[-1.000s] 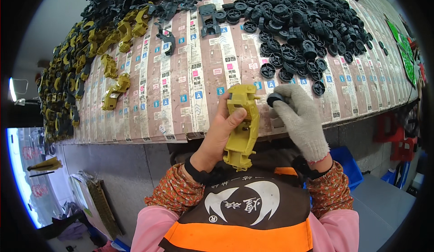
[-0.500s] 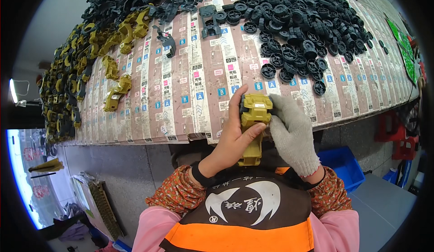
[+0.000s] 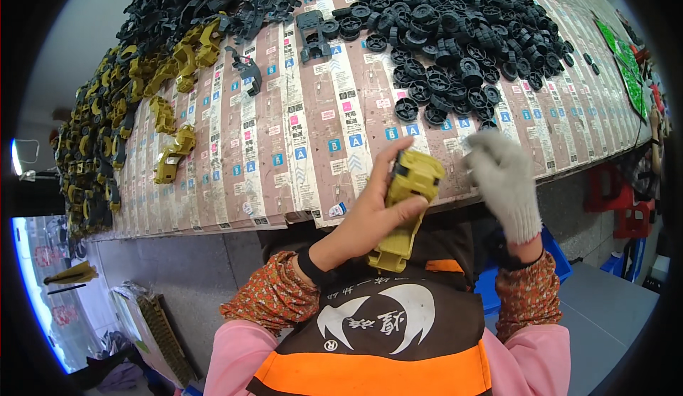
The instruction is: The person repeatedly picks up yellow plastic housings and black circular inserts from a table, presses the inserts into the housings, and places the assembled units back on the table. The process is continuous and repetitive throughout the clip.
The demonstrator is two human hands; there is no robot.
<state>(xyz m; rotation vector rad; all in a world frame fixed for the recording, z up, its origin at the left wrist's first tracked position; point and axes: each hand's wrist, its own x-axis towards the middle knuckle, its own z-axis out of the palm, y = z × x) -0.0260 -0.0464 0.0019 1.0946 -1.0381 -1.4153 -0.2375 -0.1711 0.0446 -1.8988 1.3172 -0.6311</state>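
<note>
My bare left hand [image 3: 373, 207] is wrapped round a yellow toy car body [image 3: 416, 175], held upright-ended and slightly tilted just off the table's near edge. My thumb presses on its face, and a dark part shows at its side by my fingers. My right hand [image 3: 501, 175], in a pale knitted glove, is apart from the car body, over the table edge near the closest black toy wheels [image 3: 487, 124]. Its fingers are smeared by motion, so I cannot make out whether they hold anything.
A large heap of black toy wheels [image 3: 455, 33] covers the back right of the patterned table [image 3: 313, 175]. Dark plastic parts [image 3: 185, 5] and yellow car bodies [image 3: 99, 126] pile up on the left. A black chassis [image 3: 311, 37] lies between them. Below, right, stands a blue bin [image 3: 558, 257].
My right hand has let go of the car body's side and moved right. The car body has tilted rightward in my left hand. The whole view has shifted slightly.
</note>
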